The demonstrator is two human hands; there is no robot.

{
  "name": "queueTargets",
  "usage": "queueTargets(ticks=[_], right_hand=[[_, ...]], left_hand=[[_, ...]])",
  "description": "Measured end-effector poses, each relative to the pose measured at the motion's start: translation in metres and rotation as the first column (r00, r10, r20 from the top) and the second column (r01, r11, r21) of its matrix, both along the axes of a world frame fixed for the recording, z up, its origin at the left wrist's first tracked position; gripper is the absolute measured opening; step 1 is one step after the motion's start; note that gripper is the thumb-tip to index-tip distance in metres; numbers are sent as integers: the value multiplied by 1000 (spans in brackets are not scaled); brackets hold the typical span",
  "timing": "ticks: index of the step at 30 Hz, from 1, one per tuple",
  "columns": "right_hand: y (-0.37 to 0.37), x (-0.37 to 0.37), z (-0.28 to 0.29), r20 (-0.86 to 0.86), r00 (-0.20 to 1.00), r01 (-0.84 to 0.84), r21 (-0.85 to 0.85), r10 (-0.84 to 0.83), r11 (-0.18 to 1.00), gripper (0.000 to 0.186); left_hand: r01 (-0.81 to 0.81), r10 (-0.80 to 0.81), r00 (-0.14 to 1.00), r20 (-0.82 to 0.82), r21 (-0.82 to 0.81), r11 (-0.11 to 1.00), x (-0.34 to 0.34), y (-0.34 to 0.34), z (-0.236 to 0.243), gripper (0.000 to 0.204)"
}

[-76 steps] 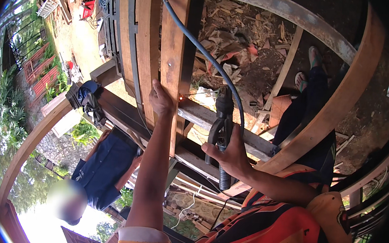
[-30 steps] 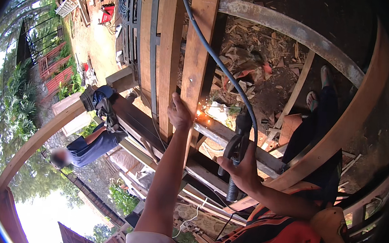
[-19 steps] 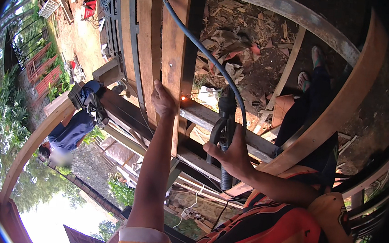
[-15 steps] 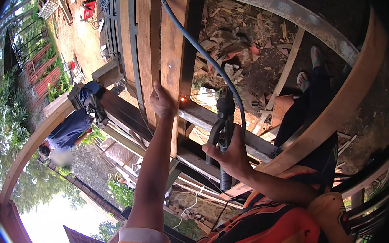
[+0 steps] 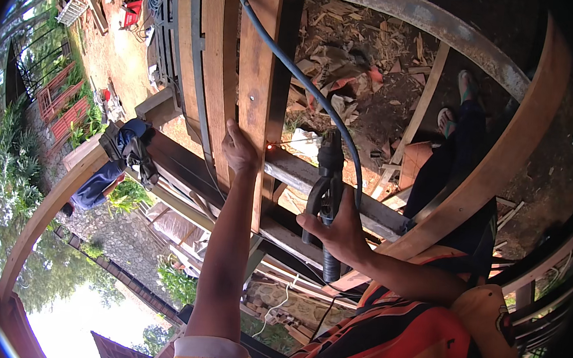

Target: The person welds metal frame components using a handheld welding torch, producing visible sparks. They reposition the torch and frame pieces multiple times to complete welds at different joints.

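Well, left hand outstretched, right hand curled

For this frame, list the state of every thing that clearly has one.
Left hand: against wooden plank, grip partly hidden
Right hand: closed around electrode holder
Electrode holder: held
Spot by plank edge: glowing orange-red
Blue-grey cable: curving, uncoiled
Dark bundle: draped over dark beam

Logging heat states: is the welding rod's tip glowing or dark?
Glowing: the rod shows a red spot at its tip, beside the plank.
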State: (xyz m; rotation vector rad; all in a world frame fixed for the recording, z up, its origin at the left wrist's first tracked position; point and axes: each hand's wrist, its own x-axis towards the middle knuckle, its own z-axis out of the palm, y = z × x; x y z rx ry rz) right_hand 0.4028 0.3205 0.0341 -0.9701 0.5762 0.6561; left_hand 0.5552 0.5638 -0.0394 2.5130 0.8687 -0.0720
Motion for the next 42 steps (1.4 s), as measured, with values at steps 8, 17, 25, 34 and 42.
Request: queueTargets(ticks=[8, 17, 25, 34, 42], right_hand=[[2, -1, -2, 17, 1000, -13, -32, 14, 999, 81], [2, 3, 1, 14, 1000, 12, -11, -12, 1000, 77], [8, 0, -5, 16, 1000, -9, -19, 9, 1000, 83], [7, 2, -3, 7, 1000, -13, 3, 13, 1000, 83], [3, 7, 3, 5, 996, 85, -5, -85, 996, 70]], left_hand=[[29, -24, 998, -57, 86, 996, -1, 19, -10, 73], [81, -72, 992, -102, 90, 993, -6, 25, -12, 82], [93, -93, 996, -8, 70, 993, -3, 7, -5, 69], [111, -106, 992, -62, 87, 990, -4, 16, -8, 81], [77, -68, 993, -96, 95, 993, -4, 16, -7, 80]])
